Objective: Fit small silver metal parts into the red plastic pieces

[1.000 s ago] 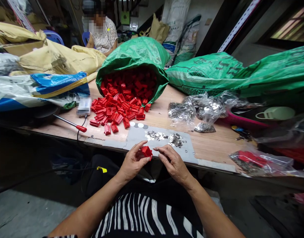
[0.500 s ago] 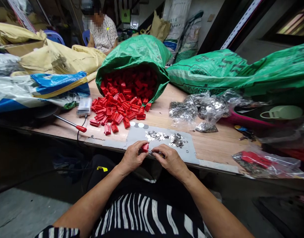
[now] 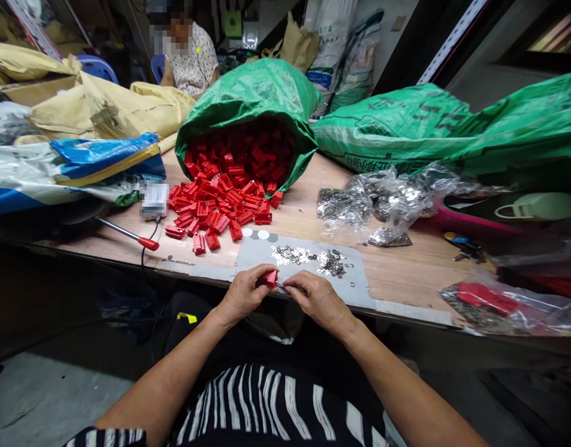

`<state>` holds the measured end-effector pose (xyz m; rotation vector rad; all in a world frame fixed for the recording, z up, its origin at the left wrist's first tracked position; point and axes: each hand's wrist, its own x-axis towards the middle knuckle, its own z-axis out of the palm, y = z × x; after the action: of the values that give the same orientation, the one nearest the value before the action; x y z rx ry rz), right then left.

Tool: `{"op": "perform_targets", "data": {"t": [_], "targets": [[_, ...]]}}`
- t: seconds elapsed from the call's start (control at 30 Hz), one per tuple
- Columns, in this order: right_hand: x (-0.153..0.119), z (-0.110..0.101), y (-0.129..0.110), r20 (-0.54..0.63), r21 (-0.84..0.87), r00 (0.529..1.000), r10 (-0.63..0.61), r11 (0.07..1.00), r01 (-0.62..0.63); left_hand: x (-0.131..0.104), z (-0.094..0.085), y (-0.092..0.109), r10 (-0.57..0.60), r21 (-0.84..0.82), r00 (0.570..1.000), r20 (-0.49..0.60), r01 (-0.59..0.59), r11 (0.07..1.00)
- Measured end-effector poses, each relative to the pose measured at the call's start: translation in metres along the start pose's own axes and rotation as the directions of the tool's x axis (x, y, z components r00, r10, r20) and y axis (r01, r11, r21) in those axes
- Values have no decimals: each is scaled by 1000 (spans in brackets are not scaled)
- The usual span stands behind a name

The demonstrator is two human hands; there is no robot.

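My left hand (image 3: 246, 292) is closed on a red plastic housing (image 3: 270, 278), pinched between thumb and fingers at the table's front edge. Facing it, my right hand (image 3: 319, 299) grips a thin metal-shafted tool (image 3: 280, 285). The shaft's tip meets the right end of the housing; the tool's handle is hidden in my fingers. Just beyond both hands lies a grey mat (image 3: 257, 259). On it are a pile of flat silver metal pieces (image 3: 292, 255) and a pile of small darker metal parts (image 3: 332, 264).
A green sack (image 3: 261, 87) spills red housings (image 3: 210, 211) onto the table. Bags of metal parts (image 3: 345, 205) lie right of centre, and another bag (image 3: 494, 301) at the right edge. A red-handled tool (image 3: 148, 243) sits left. Another person (image 3: 189, 53) is across the table.
The view has shifted slightly. Both hands keep their grip at the same spot, with the red housing turned a little and the tool's shaft still at its end.
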<state>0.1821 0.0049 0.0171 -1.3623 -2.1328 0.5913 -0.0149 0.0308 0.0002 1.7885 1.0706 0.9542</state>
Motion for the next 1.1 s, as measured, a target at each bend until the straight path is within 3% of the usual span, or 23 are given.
{"op": "perform_targets", "data": {"t": [0.43,0.67,0.8,1.1], "targets": [[7,5,-24,23,-196,971,238,954,-229,-1,5,-5,37,-13,999,-30,-37,999],[0,5,-16,56,-65,982,183,982,-179,-8,7,-3,46,-15,998,-45,-46,999],[-7,3,-10,13,19,991,130,991,-130,-15,6,0,16,-41,998,-69,-18,999],[-11,3,-11,10,23,988,155,988,-155,-17,11,1,17,0,998,-62,-17,1000]]}}
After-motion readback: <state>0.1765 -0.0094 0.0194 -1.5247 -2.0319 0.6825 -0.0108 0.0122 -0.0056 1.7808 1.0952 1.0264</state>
